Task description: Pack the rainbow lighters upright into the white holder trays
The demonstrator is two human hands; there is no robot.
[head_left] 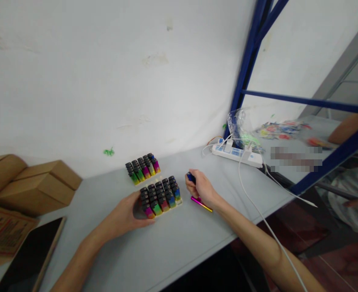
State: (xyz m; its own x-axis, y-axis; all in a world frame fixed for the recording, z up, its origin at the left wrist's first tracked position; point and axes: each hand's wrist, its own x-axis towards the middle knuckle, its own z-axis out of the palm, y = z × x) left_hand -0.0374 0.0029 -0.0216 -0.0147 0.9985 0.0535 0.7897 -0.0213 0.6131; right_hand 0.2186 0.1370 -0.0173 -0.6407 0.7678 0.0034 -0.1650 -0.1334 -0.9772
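Head view, single frame: grey laminate tabletop [172, 243] against a white wall, with 2 blocks of small upright plastic lighters with black caps and rainbow-tinted bodies standing on it. Near block of lighters [160, 196] sits at table centre; I make it about 5 columns by 4 rows, roughly 20, though the back rows blur together and the count is approximate. Far block of lighters [142, 167] stands just behind it, closer to the wall, apart from it; about 4 columns by 3 or 4 rows, exact number not readable. Left hand [127, 215] is cupped against the left end of the near block, fingers touching its side and steadying it; whether it grips or merely braces, I cannot tell. Right hand [201, 188] is clenched around 1 dark blue lighter [191, 177], held raised just right of the near block, with only its top showing above the fist. 1 slim magenta-and-yellow metallic stick [201, 204] lies on the table under that hand. Judgement on progress: 2 blocks stand formed, 1 lighter is in hand outside them, so the work looks late-stage, but no loose stock is visible to confirm what remains. Surroundings: 2 brown cardboard boxes [29, 182] at left, 1 dark flat tablet [29, 255], 1 white power strip [236, 154] with 1 white cable [258, 207] trailing off the edge, blue steel racking [248, 65].
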